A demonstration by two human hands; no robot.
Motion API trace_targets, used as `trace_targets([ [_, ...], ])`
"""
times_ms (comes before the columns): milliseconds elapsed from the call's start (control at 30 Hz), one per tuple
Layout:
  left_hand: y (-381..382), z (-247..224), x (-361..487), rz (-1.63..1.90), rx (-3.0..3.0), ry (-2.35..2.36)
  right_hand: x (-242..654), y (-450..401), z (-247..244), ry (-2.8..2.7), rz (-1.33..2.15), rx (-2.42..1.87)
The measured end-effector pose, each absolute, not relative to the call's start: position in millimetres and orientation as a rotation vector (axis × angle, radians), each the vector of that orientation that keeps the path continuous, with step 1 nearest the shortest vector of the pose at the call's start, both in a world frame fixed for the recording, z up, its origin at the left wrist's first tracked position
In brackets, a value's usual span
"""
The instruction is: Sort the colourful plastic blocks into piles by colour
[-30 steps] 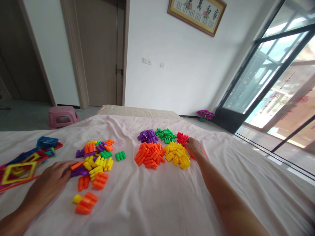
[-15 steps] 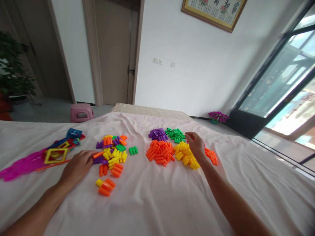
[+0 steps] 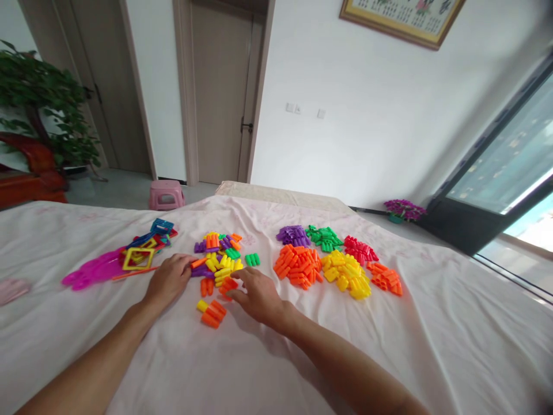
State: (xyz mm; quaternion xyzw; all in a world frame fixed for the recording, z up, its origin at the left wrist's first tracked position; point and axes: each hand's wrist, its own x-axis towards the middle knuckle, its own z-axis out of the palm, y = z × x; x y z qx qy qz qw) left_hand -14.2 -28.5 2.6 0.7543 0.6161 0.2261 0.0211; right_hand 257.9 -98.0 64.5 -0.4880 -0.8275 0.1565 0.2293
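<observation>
Beside a mixed heap of plastic toy blocks point(image 3: 224, 263), my left hand point(image 3: 170, 278) pinches the end of an orange block point(image 3: 199, 263). Purple blocks point(image 3: 202, 272) lie just under its fingertips. From the right, my right hand point(image 3: 259, 293) reaches to the heap, thumb and index finger apart. Its fingertips are by an orange block cluster point(image 3: 228, 286), partly covered by the hand; contact is unclear. Closer to me lies an orange cluster with one yellow piece point(image 3: 211, 313). A green cluster point(image 3: 252, 259) sits right of the heap.
Sorted piles lie right: purple point(image 3: 294, 235), green point(image 3: 325, 238), red point(image 3: 360, 250), yellow point(image 3: 347, 274), and two orange, one large point(image 3: 297, 266), one small point(image 3: 384, 279). Left are a pink plastic item point(image 3: 95, 269) and coloured frames point(image 3: 138, 259), all on a pale cloth point(image 3: 276, 357).
My right hand has moved left from the sorted piles to the mixed heap, uncovering the red pile. My left hand stays at the orange block. The camera view has turned left.
</observation>
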Motion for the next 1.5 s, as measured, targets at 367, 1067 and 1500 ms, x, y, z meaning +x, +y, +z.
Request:
trace_targets([
  [367,-25,-1,-15,0.733,2.33,1.894,257,-98,48,-2.072,0.711,-1.303],
  [1067,-25,-1,-16,0.692,2.358,1.91,344,-92,67,-1.727,0.58,-1.518],
  [1500,-22,-6,-19,0.715,2.366,1.894,352,-99,80,-2.041,0.179,-1.852],
])
